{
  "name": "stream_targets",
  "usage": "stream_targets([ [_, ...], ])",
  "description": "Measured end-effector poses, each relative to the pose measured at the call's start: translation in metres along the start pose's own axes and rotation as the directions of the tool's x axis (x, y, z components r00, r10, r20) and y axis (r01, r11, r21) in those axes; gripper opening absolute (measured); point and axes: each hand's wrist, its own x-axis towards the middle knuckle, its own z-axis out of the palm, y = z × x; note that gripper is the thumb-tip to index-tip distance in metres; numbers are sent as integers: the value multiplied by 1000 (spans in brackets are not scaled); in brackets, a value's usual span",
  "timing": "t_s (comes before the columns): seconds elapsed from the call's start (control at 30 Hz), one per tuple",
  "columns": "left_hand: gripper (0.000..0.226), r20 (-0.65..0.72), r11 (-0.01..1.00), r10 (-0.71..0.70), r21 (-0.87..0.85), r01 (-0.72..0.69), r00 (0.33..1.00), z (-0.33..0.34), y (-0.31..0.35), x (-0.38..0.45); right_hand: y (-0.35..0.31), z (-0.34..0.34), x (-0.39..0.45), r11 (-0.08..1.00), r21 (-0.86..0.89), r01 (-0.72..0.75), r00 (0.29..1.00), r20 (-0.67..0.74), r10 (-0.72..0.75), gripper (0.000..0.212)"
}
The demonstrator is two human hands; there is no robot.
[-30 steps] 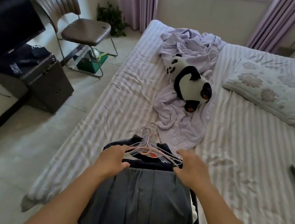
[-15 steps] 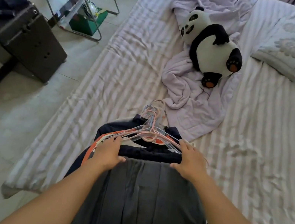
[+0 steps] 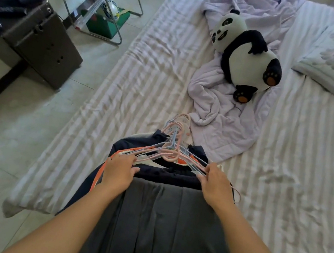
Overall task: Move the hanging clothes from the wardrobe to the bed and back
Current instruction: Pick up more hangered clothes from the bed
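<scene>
Grey clothes (image 3: 158, 224) on bed (image 3: 298, 170), hands (image 3: 120, 168) gripping hangers (image 3: 170, 151)

The view dips lower and closer than a second ago, so the window and curtains drop out of sight and the panda plush (image 3: 242, 57) sits bigger up top. Both hands slide outward along the hangers (image 3: 170, 153): left hand (image 3: 120, 170) and right hand (image 3: 217, 184) spread wider apart, and an orange stripe (image 3: 100, 172) shows by the left wrist.
</scene>
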Motion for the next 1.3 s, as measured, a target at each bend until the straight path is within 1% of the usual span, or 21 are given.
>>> stream_targets([
  [0.07,17,-15,997,-35,-70,34,999,-11,1,-3,-3,-11,-5,997,77,0,1000,-11,1,11],
  [0.2,16,-3,970,-79,-231,76,997,-36,0,-21,-13,-36,-26,992,100,78,995,-67,-72,19],
  [0.3,19,5,900,-98,-427,91,995,-59,-2,-37,-22,-60,-42,981,163,109,988,-126,-88,16],
  [0.37,21,13,853,-100,-514,93,995,-80,-2,-49,-31,-75,-56,970,206,130,985,-140,-103,15],
  [0.5,19,-16,789,-110,-609,78,994,-120,-7,-82,-53,-101,-84,953,223,206,967,-197,-163,13],
  [0.6,19,-94,756,-93,-655,9,991,-155,-7,-113,-74,-128,-106,934,242,264,947,-247,-204,8],
  [0.7,22,-221,734,-77,-672,-95,972,-198,-4,-144,-96,-159,-128,896,285,340,918,-305,-252,9],
  [0.77,18,-299,718,-68,-677,-162,952,-228,-2,-164,-110,-180,-142,863,316,395,895,-345,-284,14],
  [0.83,17,-367,706,-45,-670,-231,929,-254,0,-179,-121,-197,-151,833,359,420,887,-355,-294,15],
  [0.97,18,-528,750,16,-556,-359,849,-311,-1,-213,-153,-232,-175,757,426,495,858,-377,-349,14],
  [1.1,15,-653,791,38,-443,-422,757,-358,-7,-248,-190,-260,-202,688,460,561,824,-390,-412,11],
  [1.2,12,-724,787,23,-412,-459,689,-384,-13,-274,-216,-275,-219,638,435,635,770,-418,-481,16],
  [1.3,12,-773,792,0,-388,-472,634,-401,-20,-297,-242,-289,-238,539,445,715,699,-443,-561,27],
])
